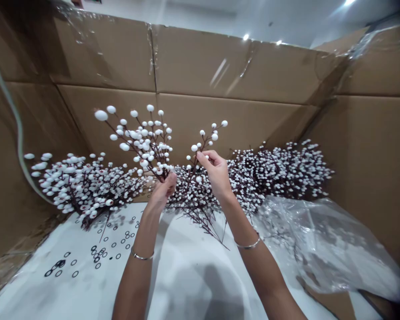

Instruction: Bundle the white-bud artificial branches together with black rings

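Observation:
My left hand (162,190) is closed around the stem base of a dark branch with white berries (143,140), holding it upright above the white table (186,275). My right hand (215,171) pinches a smaller twig of the same spray (205,138), its fingers pressed together on the thin stem. Both wrists wear thin metal bangles. Beneath and behind the hands lies a heap of similar berry branches (193,195).
A pile of berry branches (80,186) sits at the left, and a larger one (280,171) at the right. Small black rings (100,253) are scattered on the table's left. A crumpled clear plastic bag (320,249) lies at right. Cardboard walls (220,66) enclose the space.

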A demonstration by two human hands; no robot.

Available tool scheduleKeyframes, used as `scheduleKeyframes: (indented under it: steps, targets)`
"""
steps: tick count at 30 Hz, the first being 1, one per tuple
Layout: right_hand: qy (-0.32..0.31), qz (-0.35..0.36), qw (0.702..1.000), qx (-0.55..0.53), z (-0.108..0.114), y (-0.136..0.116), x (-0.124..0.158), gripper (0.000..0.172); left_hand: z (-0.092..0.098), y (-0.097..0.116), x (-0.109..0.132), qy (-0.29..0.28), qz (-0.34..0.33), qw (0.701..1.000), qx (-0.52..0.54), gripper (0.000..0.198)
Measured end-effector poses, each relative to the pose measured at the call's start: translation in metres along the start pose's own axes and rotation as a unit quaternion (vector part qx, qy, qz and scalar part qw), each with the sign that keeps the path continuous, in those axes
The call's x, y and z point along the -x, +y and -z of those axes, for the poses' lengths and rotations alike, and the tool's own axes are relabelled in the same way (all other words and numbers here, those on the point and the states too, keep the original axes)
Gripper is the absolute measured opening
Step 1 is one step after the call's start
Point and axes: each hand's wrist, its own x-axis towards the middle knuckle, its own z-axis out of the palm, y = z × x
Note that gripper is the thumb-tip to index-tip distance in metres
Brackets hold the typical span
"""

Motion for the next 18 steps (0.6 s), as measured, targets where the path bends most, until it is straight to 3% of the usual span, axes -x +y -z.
scheduleKeyframes:
  steps: [4, 10, 18]
  targets:
    - [-0.002, -0.006, 1.000, -0.008, 0.000, 0.003, 0.000, 0.023, 0.004, 0.004, 0.000, 0.005, 0.001, 1.000, 0.023, 0.060]
    - [-0.024, -0.005, 1.000, -0.016, -0.006, 0.000, -0.002, 0.024, -0.006, 0.002, 0.003, -0.103, 0.075, 0.991, 0.038, 0.067]
    - [-0.052, 0.001, 0.999, -0.006, -0.016, -0.002, -0.003, 0.030, -0.018, -0.003, 0.008, -0.139, 0.118, 0.983, 0.024, 0.061]
